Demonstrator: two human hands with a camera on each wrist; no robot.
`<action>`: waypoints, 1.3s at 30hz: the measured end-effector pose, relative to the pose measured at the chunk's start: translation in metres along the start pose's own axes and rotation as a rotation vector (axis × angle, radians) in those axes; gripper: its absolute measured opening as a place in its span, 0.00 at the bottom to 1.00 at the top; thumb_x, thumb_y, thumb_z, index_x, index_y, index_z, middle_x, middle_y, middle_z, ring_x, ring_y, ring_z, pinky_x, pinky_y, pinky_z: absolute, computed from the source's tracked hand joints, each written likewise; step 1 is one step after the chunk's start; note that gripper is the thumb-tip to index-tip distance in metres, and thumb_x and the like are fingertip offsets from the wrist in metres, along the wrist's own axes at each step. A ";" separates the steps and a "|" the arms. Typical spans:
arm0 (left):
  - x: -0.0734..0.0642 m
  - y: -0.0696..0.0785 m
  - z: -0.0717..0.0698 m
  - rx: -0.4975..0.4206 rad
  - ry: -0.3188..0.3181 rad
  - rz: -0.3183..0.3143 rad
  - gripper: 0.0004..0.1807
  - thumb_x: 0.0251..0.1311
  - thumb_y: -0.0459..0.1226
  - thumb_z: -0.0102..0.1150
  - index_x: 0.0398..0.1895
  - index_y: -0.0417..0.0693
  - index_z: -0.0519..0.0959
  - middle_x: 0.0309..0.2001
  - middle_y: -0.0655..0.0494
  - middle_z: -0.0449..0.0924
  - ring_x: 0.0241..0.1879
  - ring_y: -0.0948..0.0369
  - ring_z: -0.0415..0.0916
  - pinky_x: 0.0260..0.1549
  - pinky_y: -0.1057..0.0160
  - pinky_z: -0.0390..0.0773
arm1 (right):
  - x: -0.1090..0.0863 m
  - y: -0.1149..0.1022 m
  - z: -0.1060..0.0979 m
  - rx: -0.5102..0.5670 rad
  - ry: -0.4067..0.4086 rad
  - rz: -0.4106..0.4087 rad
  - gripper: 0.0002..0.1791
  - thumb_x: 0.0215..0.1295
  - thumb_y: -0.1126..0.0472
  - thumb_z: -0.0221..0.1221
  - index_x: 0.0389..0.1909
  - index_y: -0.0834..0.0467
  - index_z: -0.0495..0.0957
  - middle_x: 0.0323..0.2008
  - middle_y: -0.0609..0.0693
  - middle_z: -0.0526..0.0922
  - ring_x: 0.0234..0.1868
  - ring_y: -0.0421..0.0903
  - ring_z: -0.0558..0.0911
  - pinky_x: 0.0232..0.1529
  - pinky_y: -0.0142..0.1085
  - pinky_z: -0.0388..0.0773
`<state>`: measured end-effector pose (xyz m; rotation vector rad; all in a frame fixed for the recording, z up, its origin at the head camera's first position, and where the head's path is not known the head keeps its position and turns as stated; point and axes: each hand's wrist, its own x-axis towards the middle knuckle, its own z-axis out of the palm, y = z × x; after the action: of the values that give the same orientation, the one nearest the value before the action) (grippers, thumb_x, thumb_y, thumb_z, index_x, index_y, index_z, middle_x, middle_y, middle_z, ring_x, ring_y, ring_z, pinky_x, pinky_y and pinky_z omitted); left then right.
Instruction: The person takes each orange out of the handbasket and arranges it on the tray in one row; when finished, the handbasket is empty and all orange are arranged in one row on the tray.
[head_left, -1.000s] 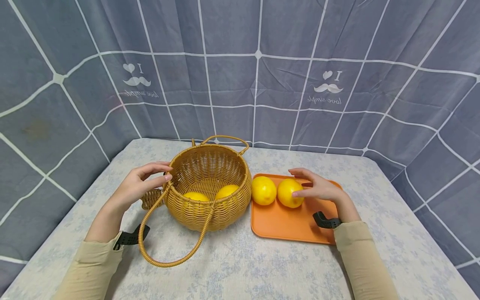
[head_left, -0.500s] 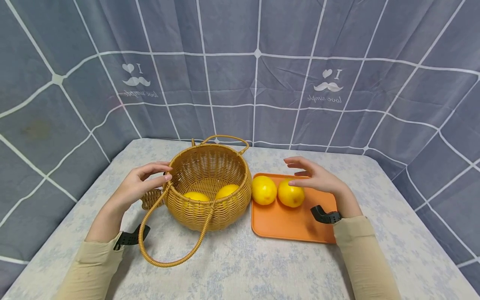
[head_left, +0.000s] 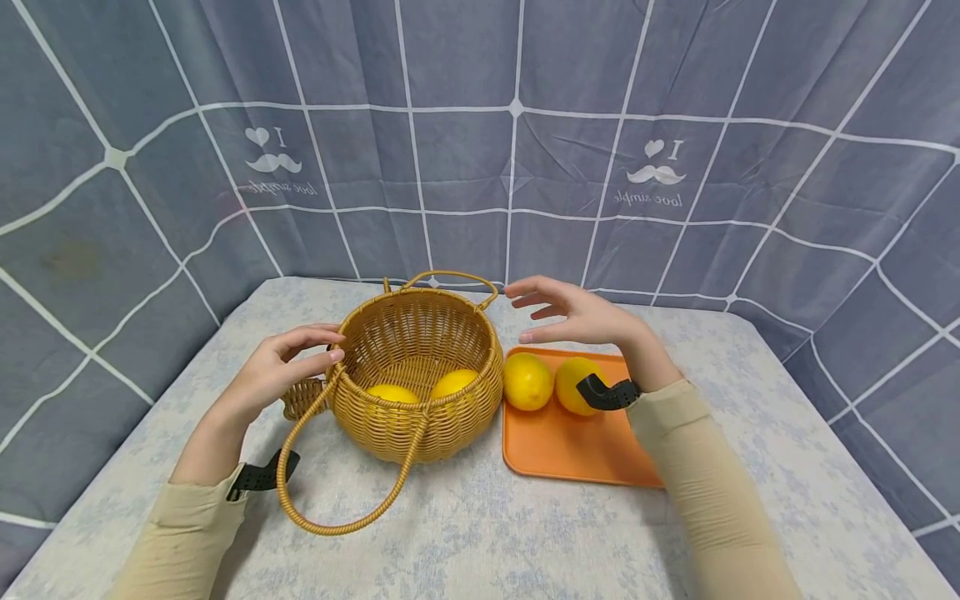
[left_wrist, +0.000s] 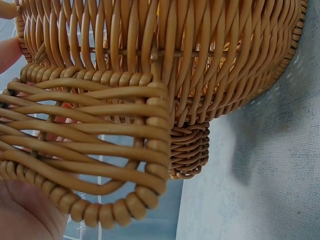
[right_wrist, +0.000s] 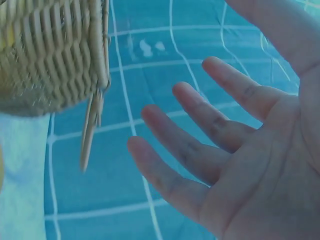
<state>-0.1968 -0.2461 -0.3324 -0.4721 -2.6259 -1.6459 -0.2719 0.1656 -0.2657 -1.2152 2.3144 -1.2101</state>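
Note:
A round wicker basket (head_left: 412,433) stands on the table with two lemons (head_left: 453,382) visible inside. My left hand (head_left: 273,375) rests its fingertips and thumb on the basket's left rim; its palm is behind a flat woven piece (left_wrist: 90,145) in the left wrist view. Two more lemons (head_left: 528,382) lie side by side on the orange tray (head_left: 577,454), the right one partly covered by the black wrist mount (head_left: 611,394). Beyond them, in the air right of the basket, my right hand (head_left: 573,312) has its fingers spread and holds nothing, as the right wrist view confirms.
One basket handle (head_left: 345,529) hangs down toward the front onto the tablecloth (head_left: 480,542). The other handle (head_left: 450,273) sticks out at the back. A grey-blue curtain (head_left: 480,167) with white lines encloses the table behind and at the sides.
My right hand has lifted off the right-hand lemon on the tray and moved left and farther back, toward the basket. My left hand, the basket and the lemons have stayed in place.

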 end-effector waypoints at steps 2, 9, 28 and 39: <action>0.000 0.000 0.000 -0.001 0.000 -0.003 0.21 0.63 0.42 0.59 0.54 0.38 0.75 0.64 0.45 0.64 0.68 0.44 0.50 0.60 0.35 0.51 | 0.012 -0.006 0.002 -0.010 -0.026 -0.017 0.33 0.59 0.60 0.65 0.65 0.56 0.64 0.63 0.49 0.67 0.62 0.49 0.68 0.59 0.46 0.68; -0.001 0.000 -0.001 0.004 0.004 -0.004 0.21 0.63 0.42 0.59 0.54 0.38 0.75 0.64 0.45 0.64 0.68 0.44 0.49 0.60 0.35 0.51 | 0.056 -0.027 0.012 -0.007 -0.123 -0.048 0.34 0.58 0.57 0.66 0.65 0.55 0.64 0.63 0.48 0.67 0.62 0.47 0.69 0.58 0.42 0.70; 0.001 0.000 0.001 -0.013 0.000 -0.011 0.21 0.63 0.42 0.58 0.54 0.38 0.75 0.63 0.45 0.64 0.68 0.44 0.51 0.59 0.34 0.53 | 0.151 -0.041 0.071 0.051 -0.397 -0.054 0.33 0.55 0.60 0.67 0.62 0.61 0.68 0.61 0.56 0.69 0.61 0.49 0.70 0.59 0.41 0.69; 0.001 -0.001 0.001 -0.011 0.005 -0.005 0.19 0.63 0.42 0.59 0.53 0.41 0.76 0.63 0.46 0.65 0.68 0.45 0.51 0.59 0.35 0.53 | 0.164 -0.022 0.088 0.045 -0.458 -0.012 0.26 0.52 0.63 0.70 0.54 0.60 0.76 0.55 0.49 0.75 0.58 0.52 0.73 0.58 0.38 0.70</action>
<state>-0.1984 -0.2456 -0.3333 -0.4618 -2.6174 -1.6619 -0.3118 -0.0173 -0.2798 -1.3274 1.9346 -0.8676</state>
